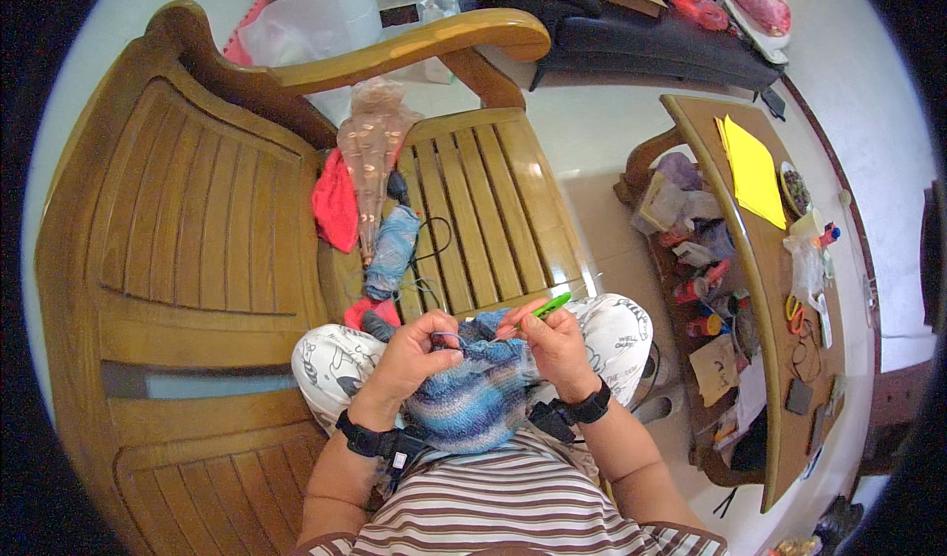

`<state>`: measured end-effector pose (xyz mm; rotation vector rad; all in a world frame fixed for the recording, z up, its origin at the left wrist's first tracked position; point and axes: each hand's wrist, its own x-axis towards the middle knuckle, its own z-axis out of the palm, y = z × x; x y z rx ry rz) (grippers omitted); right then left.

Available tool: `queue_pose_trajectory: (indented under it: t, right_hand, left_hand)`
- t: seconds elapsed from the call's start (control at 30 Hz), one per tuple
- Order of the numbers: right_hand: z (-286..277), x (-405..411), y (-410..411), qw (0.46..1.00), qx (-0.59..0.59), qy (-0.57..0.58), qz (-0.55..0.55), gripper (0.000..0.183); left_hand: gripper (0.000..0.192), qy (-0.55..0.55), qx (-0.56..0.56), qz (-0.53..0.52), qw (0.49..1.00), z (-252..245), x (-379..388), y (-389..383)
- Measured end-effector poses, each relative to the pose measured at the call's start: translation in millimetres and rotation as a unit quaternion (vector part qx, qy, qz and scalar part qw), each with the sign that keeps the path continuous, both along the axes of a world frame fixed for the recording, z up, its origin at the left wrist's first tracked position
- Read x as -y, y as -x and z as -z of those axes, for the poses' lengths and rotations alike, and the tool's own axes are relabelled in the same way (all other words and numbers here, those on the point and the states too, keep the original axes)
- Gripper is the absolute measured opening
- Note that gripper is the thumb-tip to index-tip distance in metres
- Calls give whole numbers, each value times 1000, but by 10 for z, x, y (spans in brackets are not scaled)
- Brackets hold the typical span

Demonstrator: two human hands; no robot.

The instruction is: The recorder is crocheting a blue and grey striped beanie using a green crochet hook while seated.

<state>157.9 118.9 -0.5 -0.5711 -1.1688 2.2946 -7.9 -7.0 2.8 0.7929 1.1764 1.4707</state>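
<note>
A blue, grey and white striped piece of crochet work [470, 412] rests in my lap, bunched between my hands. My left hand [414, 356] pinches its upper left edge, with a strand of yarn looped by the index finger. In my right hand [555, 349] is a crochet hook [551, 304] with a bright green handle. Its thin shaft points left into the work's top edge; the tip is too small to make out. A skein of blue-grey variegated yarn [393, 249] lies on the wooden bench seat beyond my left hand, with loose strands near its lower end.
Beside the skein lie a red cloth [336, 201], a brown patterned sheer bag [373, 138] and a dark cord [438, 238]. A bench armrest [414, 45] rises ahead. On the right, a wooden table [755, 275] bears yellow sheets [751, 171] and orange-handled scissors [794, 314].
</note>
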Motion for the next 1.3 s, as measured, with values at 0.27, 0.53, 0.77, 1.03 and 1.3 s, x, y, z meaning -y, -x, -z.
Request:
queue_pose_trajectory:
  t: [0.27,0.53,0.77,1.03,1.3]
  right_hand:
    - [174,149,190,988,-46,-140,37,11]
    - [182,77,175,997,-23,-63,28,11]
    - [239,91,165,985,18,-167,50,12]
    - [26,117,190,684,80,-721,72,21]
    - [154,125,143,870,-27,-483,100,18]
  left_hand:
    - [26,93,112,34,989,120,-25,-52]
    - [14,-18,188,-31,982,220,-22,325]
    - [81,-16,14,-38,999,-22,-154,36]
    - [92,72,-84,-34,993,-15,-176,-35]
    - [90,77,189,112,973,106,-167,175]
